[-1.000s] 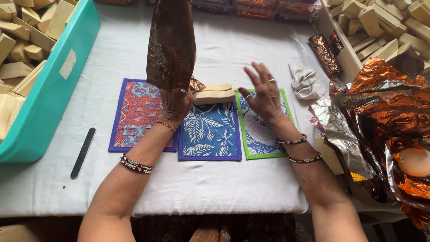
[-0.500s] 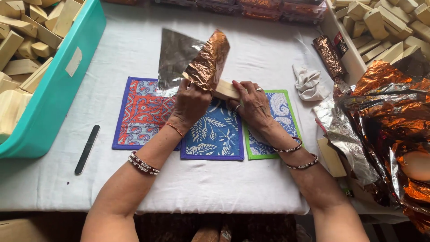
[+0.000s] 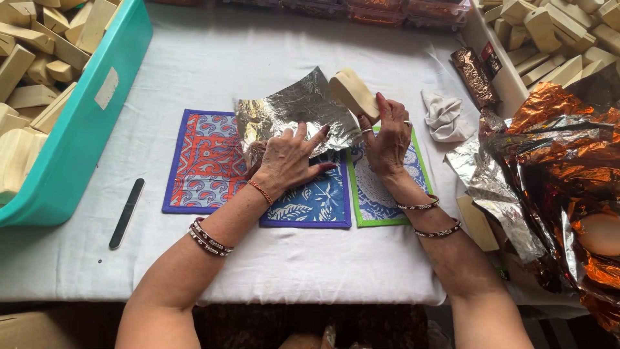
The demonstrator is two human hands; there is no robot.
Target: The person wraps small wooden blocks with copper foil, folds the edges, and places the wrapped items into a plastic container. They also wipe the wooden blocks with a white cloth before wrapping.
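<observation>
Here the left hand (image 3: 287,158) lies spread flat on crinkled silver foil (image 3: 294,110) while the right hand (image 3: 387,136) grips a smooth cream bar (image 3: 352,94).

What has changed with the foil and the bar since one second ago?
The foil sheet, held upright by the left hand before, now lies flat, silver side up. The right hand has lifted the bar off the mats. Mats, file and bins unchanged.

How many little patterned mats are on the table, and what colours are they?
Red-and-blue patterned mat: 1
Blue leaf-print mat: 1
Green-edged blue mat: 1
Total: 3
The left hand presses a foil sheet over them; the right hand holds a cream bar.
</observation>
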